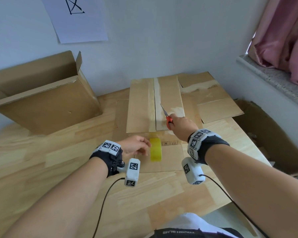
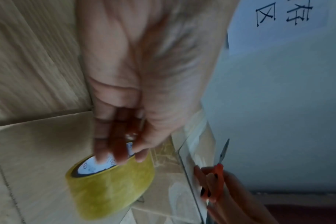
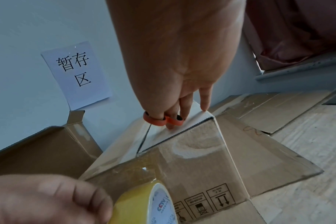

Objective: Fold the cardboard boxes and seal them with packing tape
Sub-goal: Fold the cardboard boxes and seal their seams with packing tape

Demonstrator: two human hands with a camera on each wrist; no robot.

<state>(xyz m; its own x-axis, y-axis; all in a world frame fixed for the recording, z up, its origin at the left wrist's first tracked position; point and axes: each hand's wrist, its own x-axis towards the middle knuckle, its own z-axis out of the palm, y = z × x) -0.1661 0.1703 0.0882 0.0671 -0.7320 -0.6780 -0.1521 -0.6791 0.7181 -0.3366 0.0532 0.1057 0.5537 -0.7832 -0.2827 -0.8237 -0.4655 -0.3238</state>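
- The left hand (image 1: pixel 136 146), at lower centre of the head view, has its fingers curled about the yellow tape roll (image 1: pixel 155 149); in the left wrist view the fingertips (image 2: pixel 105 157) reach into the roll's core with the thumb on its outer face.
- The roll stands on edge on a flat cardboard flap, touching the near face of the folded box (image 1: pixel 156 103) at frame centre.
- A strip of tape runs from the roll up that face.
- The right hand (image 1: pixel 183 125) rests on the box's near top edge, its thumb and a finger through the orange handles of the scissors (image 1: pixel 167 117), whose blades point to the upper left along the top seam.
- An open box (image 1: pixel 45 98) stands at the left of the wooden table (image 1: pixel 33 169).
- Flattened cardboard (image 1: pixel 213 100) lies at the right.
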